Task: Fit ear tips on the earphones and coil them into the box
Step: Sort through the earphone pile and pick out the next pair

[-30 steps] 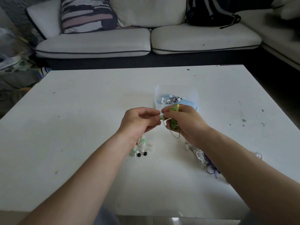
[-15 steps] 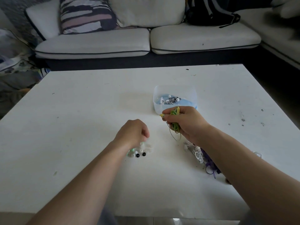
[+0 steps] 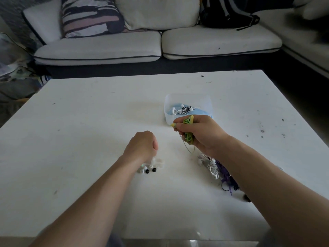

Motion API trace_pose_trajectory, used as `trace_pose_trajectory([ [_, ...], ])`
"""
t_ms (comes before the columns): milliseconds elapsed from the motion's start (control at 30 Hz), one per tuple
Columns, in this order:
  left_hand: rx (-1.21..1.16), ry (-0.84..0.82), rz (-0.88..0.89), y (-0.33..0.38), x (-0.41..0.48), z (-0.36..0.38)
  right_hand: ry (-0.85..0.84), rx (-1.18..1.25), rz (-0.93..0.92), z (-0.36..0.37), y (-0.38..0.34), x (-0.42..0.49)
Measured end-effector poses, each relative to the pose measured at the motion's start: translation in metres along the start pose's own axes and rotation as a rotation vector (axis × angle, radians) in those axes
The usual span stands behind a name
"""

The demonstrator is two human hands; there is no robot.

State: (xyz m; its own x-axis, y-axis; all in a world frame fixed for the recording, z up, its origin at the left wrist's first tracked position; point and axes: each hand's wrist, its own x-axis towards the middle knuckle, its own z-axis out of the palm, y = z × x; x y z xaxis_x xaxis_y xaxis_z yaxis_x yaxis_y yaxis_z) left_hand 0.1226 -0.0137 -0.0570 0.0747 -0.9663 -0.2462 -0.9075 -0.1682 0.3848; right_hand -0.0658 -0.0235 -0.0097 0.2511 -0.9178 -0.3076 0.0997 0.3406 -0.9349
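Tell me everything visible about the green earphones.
The green earphones are a thin, rubbery-looking cable bundled in loose loops, lime green, with a yellowish end poking out at the fist's left. The right hand grips the bundle over the table, just in front of the clear box. One loop hangs below the fist.

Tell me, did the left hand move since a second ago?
Yes. The left hand came away from the right hand, which holds the green earphones by the box. It moved back toward the person, to the ear tips.
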Motion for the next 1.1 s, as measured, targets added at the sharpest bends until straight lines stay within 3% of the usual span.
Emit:
trace_pose_trajectory([
  [133,-0.141,0.133,0.035,0.006,-0.005,-0.018,-0.038,-0.002,-0.014,0.001,0.001,0.000],
  [400,-0.598,0.170,0.127,0.013,-0.022,-0.042,-0.123,0.025,-0.086,0.009,-0.001,-0.005],
  [700,-1.384,-0.028,0.040,0.023,-0.034,-0.055,-0.109,0.066,-0.207,0.013,-0.005,-0.010],
  [1100,-1.595,-0.174,0.021,0.031,-0.042,-0.060,-0.118,0.081,-0.276,0.012,-0.009,-0.016],
])
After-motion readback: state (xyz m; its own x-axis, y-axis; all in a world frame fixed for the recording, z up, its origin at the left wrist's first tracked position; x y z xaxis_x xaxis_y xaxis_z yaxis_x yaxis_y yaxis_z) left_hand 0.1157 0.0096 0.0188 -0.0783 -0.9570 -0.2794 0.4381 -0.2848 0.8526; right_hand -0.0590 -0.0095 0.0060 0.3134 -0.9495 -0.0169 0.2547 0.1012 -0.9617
